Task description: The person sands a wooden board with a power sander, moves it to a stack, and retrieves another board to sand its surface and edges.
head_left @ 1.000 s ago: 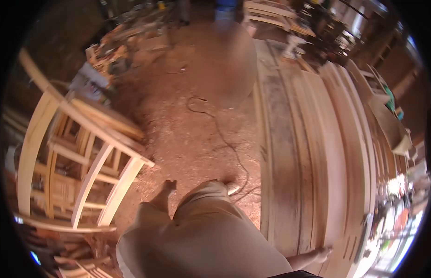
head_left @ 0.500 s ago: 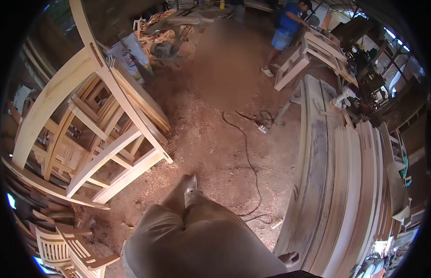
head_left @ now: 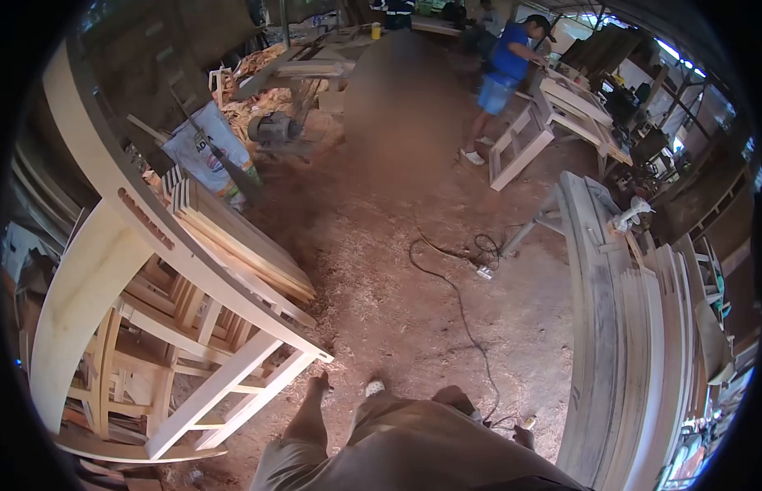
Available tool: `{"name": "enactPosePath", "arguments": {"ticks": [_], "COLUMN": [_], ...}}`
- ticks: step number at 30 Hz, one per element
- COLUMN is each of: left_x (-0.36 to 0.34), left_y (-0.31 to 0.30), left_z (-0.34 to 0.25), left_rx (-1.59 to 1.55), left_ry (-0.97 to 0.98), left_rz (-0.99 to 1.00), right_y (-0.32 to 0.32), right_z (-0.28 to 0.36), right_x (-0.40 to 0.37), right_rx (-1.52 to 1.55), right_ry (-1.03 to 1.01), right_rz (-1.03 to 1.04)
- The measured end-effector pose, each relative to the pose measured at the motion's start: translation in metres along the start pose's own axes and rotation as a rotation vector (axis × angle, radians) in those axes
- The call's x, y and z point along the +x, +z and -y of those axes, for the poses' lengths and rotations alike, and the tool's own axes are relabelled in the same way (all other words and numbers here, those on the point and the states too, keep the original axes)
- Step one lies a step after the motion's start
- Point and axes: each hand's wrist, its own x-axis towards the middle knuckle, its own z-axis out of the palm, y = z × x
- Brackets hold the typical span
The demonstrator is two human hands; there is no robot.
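My left hand (head_left: 320, 383) hangs low in front of my left side, fingers loosely apart with nothing visible in them. Nearest to it is the lower corner of a large pale wooden frame (head_left: 225, 286) with curved rails and a slotted edge. My right hand (head_left: 524, 438) shows small and dark at my right side, its fingers hard to make out. In this view it overlaps the area of a small pale piece (head_left: 530, 421) on the floor near a black cable (head_left: 471, 323). A cream shoe (head_left: 374, 386) of mine shows between the hands.
Long boards (head_left: 594, 352) are stacked along the right, with a white power tool (head_left: 631, 214) near their far end. Boards (head_left: 238, 241) lean behind the frame, near a printed sack (head_left: 209, 151) and a motor (head_left: 273, 128). A person in blue (head_left: 508, 61) works at a wooden frame (head_left: 520, 147).
The view has tilted up and shifted, so the slotted frame looms larger at left. My left arm has come into sight. The stacked boards sit farther right, and the chair at lower left is gone.
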Motion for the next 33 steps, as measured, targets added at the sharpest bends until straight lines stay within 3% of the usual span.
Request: {"name": "enactPosePath", "arguments": {"ticks": [2,3,4,6,8,12,16,19,21,22,23,25,28,31,33], "left_x": [0.016,0.038,0.038,0.040,0.040,0.058,0.089,0.067,0.052,0.054,0.042,0.012,0.037,0.036,0.035], "left_y": [-0.014,-0.014,-0.015,-0.008,-0.007,-0.045,-0.132,-0.209,-0.271,-0.299,-0.320,-0.349,-0.398,-0.399,-0.392], "left_z": [-0.001,0.009,0.002,-0.028,-0.066,-0.177,-0.262,-0.359,-0.408,-0.423,-0.436,-0.463,-0.460,-0.469,-0.474], "left_rx": [0.002,0.031,0.016,-0.377,-0.443,-0.702,-0.822,-1.214,-1.333,-1.344,-1.364,-0.963,-0.831,-0.716,-0.692], "left_ry": [-0.126,-0.015,-0.028,-0.076,-0.006,0.153,0.570,0.539,0.540,0.544,0.551,0.260,0.209,0.080,0.027], "left_rz": [-0.025,-0.035,-0.047,-0.021,0.005,-0.146,-0.392,-0.702,-0.892,-0.999,-1.038,-1.508,-1.472,-1.548,-1.620], "right_y": [0.005,0.013,0.024,0.047,0.073,0.127,0.185,0.231,0.269,0.291,0.313,0.353,0.405,0.448,0.452], "right_z": [0.022,0.033,0.045,0.079,0.126,0.239,0.407,0.556,0.636,0.670,0.698,0.749,0.795,0.800,0.798], "right_x": [-0.013,-0.011,-0.008,0.007,0.032,0.109,0.202,0.231,0.276,0.295,0.254,0.250,0.230,0.160,0.132], "right_rx": [0.095,0.092,0.081,0.037,-0.025,-0.143,-0.266,0.159,0.050,-0.025,-0.046,-0.106,-0.197,-0.145,-0.286], "right_ry": [0.207,0.198,0.185,0.155,0.107,-0.006,-0.166,-0.081,-0.096,-0.066,-0.268,-0.284,-0.316,-0.387,-0.549], "right_rz": [-0.101,-0.063,-0.018,0.072,0.166,0.322,0.458,0.547,0.654,0.709,0.449,0.494,0.615,0.674,0.784]}}
